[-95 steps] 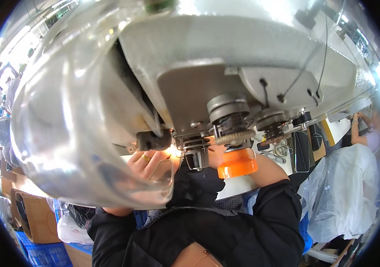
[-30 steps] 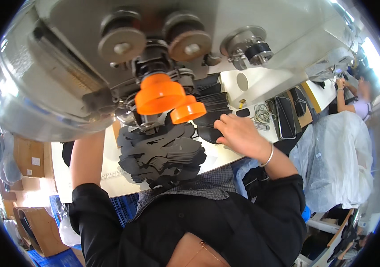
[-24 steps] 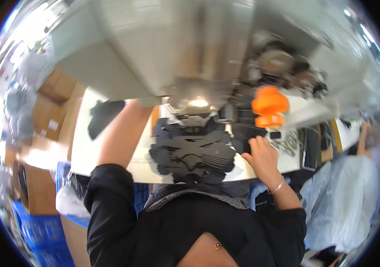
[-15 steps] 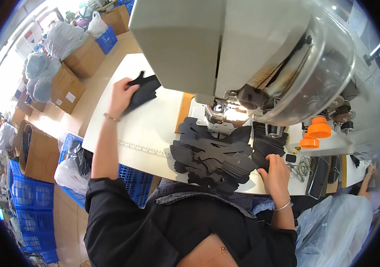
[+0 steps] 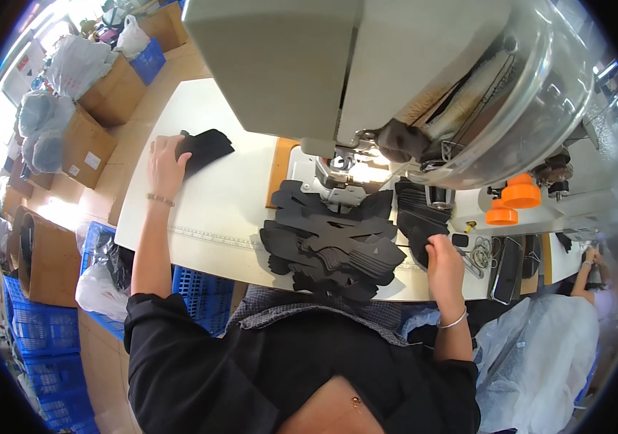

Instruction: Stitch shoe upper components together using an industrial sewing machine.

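Observation:
On the left part of the white tabletop, my left hand (image 5: 166, 168) grips the left edge of a black cut piece (image 5: 209, 150), thumb apart from the fingers. The piece appears to be fabric and lies nearly flat. My right hand (image 5: 445, 266) has its fingers curled together beside the near end of a narrow stack of black pieces (image 5: 417, 213); what is between them, if anything, is hidden. A large layered pile of black cut pieces (image 5: 334, 242) sits in front of me, just below the lit needle area (image 5: 345, 177) of a sewing machine (image 5: 280, 65).
A ruler strip (image 5: 215, 237) runs along the white table (image 5: 178, 101). Orange knobs (image 5: 521, 191), a phone-like dark object (image 5: 506, 271) and coiled cord (image 5: 481, 253) are at right. Blue crates (image 5: 45, 318) and cardboard boxes (image 5: 88, 145) stand at left. Another person's hand (image 5: 592, 257) shows far right.
My left hand has brought the black piece left and lowered it toward the tabletop. My right hand's fingers have drawn back slightly from the narrow stack. The whole view has shifted somewhat.

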The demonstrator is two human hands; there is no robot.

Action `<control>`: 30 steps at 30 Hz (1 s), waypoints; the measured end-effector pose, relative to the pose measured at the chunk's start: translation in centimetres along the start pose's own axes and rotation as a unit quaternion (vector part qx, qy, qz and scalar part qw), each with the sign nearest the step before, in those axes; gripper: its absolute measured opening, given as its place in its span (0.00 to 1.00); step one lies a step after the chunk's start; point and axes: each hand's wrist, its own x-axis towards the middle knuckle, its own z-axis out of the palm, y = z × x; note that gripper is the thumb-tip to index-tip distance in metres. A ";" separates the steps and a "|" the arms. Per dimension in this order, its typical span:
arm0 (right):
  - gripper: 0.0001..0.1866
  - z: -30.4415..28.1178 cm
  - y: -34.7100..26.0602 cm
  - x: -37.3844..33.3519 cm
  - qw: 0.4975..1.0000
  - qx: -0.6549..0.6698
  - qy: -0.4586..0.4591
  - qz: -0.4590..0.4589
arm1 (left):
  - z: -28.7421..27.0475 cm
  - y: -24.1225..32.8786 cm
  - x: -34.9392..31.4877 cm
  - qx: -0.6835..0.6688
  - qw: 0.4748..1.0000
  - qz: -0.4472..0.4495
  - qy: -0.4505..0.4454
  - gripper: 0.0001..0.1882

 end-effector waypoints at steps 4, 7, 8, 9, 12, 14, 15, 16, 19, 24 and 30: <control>0.04 -3.1 -1.9 3.1 0.989 0.110 0.094 -0.037 | -2.6 7.6 -0.5 -0.179 0.979 0.097 -0.030 0.11; 0.03 -4.5 -4.4 6.1 0.978 0.171 0.071 -0.092 | -3.7 13.2 -1.3 -0.322 0.908 0.210 -0.168 0.11; 0.03 -4.7 -5.0 6.9 0.979 0.167 0.073 -0.090 | -4.1 14.6 -1.4 -0.361 0.871 0.246 -0.223 0.12; 0.04 -4.9 -5.7 7.7 0.977 0.161 0.060 -0.125 | -4.5 16.0 -1.6 -0.364 0.869 0.249 -0.222 0.12; 0.06 -4.1 -6.3 9.3 0.957 0.220 0.019 -0.188 | -5.3 18.1 -2.1 -0.332 0.848 0.336 -0.241 0.11; 0.08 -3.9 -6.8 10.2 0.958 0.195 0.013 -0.211 | -4.8 18.0 -2.7 -0.268 0.856 0.344 -0.278 0.10; 0.09 -4.1 -7.0 10.5 0.958 0.209 -0.016 -0.197 | -4.8 18.0 -2.6 -0.276 0.851 0.343 -0.286 0.07; 0.10 -4.4 -7.3 10.7 0.956 0.226 -0.046 -0.182 | -4.8 17.9 -2.7 -0.274 0.850 0.350 -0.282 0.07; 0.12 -2.5 -6.4 11.3 0.943 0.290 -0.063 -0.149 | -5.4 18.3 -2.9 -0.242 0.870 0.321 -0.287 0.08; 0.12 -1.8 -6.2 11.0 0.952 0.167 0.092 -0.240 | -8.1 21.2 -1.9 -0.159 0.903 0.396 -0.040 0.14; 0.08 -3.3 -7.3 11.2 0.967 0.146 0.026 -0.209 | -9.2 24.5 -0.6 -0.162 0.866 0.433 0.191 0.15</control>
